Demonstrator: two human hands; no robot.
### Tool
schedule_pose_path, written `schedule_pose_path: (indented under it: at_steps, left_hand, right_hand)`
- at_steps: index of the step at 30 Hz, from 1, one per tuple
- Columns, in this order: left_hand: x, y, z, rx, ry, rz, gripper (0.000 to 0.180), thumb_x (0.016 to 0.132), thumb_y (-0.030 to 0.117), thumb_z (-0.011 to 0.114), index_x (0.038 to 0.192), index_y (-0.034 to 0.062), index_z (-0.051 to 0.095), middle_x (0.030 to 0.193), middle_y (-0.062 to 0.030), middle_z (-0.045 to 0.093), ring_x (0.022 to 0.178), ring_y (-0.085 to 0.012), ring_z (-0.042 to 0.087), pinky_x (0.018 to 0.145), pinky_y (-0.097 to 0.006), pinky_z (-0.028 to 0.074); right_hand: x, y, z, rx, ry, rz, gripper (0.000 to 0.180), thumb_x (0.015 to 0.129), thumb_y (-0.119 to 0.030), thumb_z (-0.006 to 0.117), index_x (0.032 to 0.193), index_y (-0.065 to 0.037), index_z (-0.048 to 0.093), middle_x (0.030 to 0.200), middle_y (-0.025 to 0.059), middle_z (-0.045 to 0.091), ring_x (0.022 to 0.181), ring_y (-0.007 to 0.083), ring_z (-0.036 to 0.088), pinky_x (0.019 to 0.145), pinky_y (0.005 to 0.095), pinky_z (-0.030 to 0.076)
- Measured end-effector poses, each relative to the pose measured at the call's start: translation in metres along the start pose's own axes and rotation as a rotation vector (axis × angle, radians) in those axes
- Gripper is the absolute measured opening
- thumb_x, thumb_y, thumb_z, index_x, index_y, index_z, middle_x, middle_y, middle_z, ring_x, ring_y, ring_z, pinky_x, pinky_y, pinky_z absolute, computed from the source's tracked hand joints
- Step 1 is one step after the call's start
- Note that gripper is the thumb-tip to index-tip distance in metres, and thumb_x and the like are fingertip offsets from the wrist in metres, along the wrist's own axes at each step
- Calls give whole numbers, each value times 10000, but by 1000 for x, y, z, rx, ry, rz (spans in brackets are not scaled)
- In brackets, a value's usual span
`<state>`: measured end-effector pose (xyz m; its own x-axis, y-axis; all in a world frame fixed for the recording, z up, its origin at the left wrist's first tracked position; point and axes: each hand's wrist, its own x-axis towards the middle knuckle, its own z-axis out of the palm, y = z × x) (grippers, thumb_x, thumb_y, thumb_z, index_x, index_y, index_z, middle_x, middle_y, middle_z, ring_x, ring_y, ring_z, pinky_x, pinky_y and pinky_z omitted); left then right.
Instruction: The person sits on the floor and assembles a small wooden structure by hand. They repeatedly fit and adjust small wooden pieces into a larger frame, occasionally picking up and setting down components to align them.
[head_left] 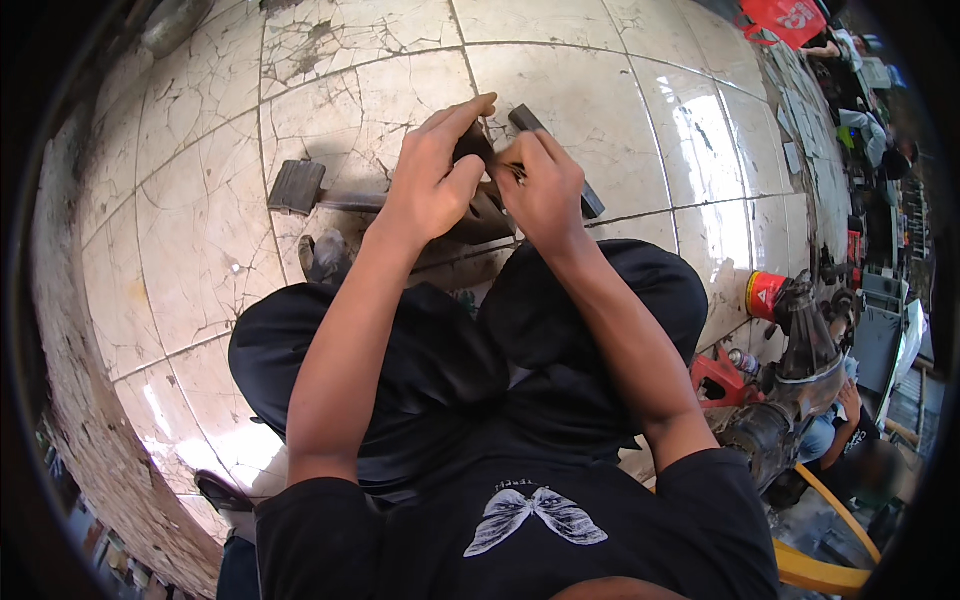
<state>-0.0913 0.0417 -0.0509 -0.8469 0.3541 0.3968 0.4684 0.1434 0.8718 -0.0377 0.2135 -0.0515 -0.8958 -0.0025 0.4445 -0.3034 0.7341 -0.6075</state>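
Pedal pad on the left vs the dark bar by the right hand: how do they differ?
The pedal pad is squarish and ribbed, lying free left of the left hand; the dark bar is long, narrow, smooth, angled and partly hidden under the right hand. Both are dark and lie on the tiled floor.

Hands point(490, 180) hide small dark part, maybe metal; grip unclear.

Both hands point(490, 175) meet over a dark metal pedal assembly point(300, 188) on cracked tiles point(200, 230), perhaps gripping a small part.

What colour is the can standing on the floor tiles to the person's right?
The can is red with a yellow rim, seen best in the head view, its only view.
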Motion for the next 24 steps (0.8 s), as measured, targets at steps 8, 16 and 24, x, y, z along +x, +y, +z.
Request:
schedule_pose_path:
  at_steps: [8,16,24]
  left_hand:
    - [0,-1,-1,19,-15,-5,655,785,84,526,1421,-46,618,1300,-252,718,1168,-384,699,1059,-411,514]
    - [-1,0,2,-24,-23,-32,697,784,145,543,1451,-46,608,1329,-266,707,1227,-376,684,1104,-415,488]
    - [-4,1,3,-67,-31,-28,681,808,149,564,1458,-52,601,1362,-273,690,1282,-382,667,1127,-420,476]
  right_hand:
    - [-24,25,-1,24,-78,114,182,812,8,783,863,-22,610,840,184,651,796,442,655,696,519,514]
    - [-29,30,-9,-44,-125,183,161,817,-1,780,866,-8,627,860,201,678,857,448,678,749,516,527]
    - [-13,18,-37,227,4,407,220,849,-92,876,963,17,724,901,159,779,842,215,767,770,335,598]
